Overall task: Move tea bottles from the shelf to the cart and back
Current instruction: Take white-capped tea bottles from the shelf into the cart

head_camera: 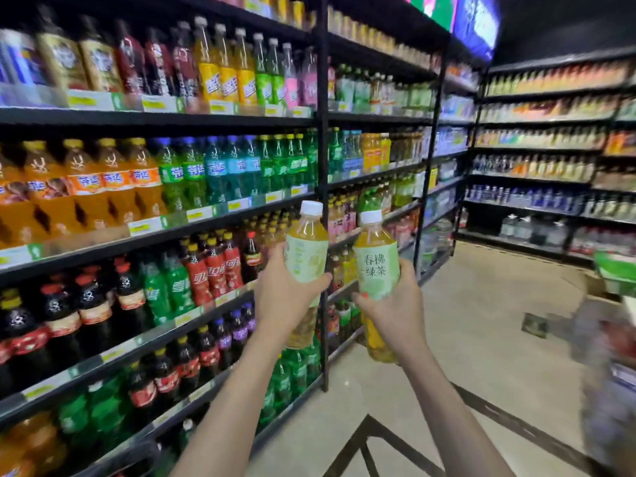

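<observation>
I hold two tea bottles upright in front of me, each with a white cap, pale green label and amber liquid. My left hand grips the left tea bottle around its label. My right hand grips the right tea bottle around its middle, label facing me. Both bottles are raised in the aisle, close to the black upright post of the drink shelf on my left. The cart shows only as a blurred shape at the right edge.
Shelves full of soda, juice and tea bottles run along the left and across the back wall. A pale tiled floor with dark inlay lines lies ahead. A small dark square lies on the floor near the cart.
</observation>
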